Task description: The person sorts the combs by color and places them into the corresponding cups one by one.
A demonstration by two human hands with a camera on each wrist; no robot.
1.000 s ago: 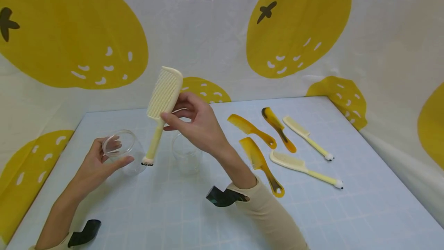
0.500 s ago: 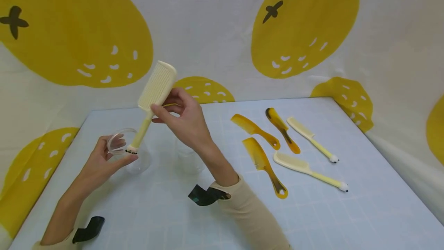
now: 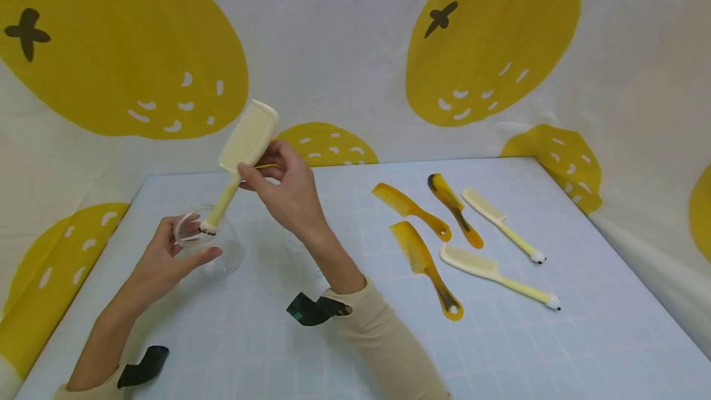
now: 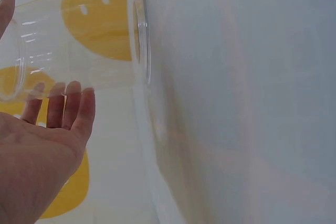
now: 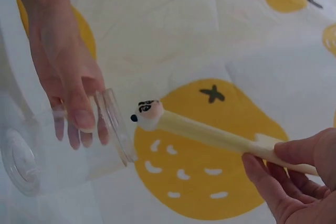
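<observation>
My right hand [image 3: 286, 187], pinching the cream comb [image 3: 249, 136], has brought its panda tip [image 5: 149, 114] to the jar [image 4: 100, 35] my left hand [image 3: 163, 264] grips — close, not yet inside.

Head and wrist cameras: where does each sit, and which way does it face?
Head: on the head, faces forward and down at the table; left hand, right hand and forearms show.
Left wrist: on that wrist, faces the jar; only the left hand shows.
Right wrist: on that wrist, faces along the comb towards the jar; both hands show.
Head and right wrist share: comb, jar, both hands.
</observation>
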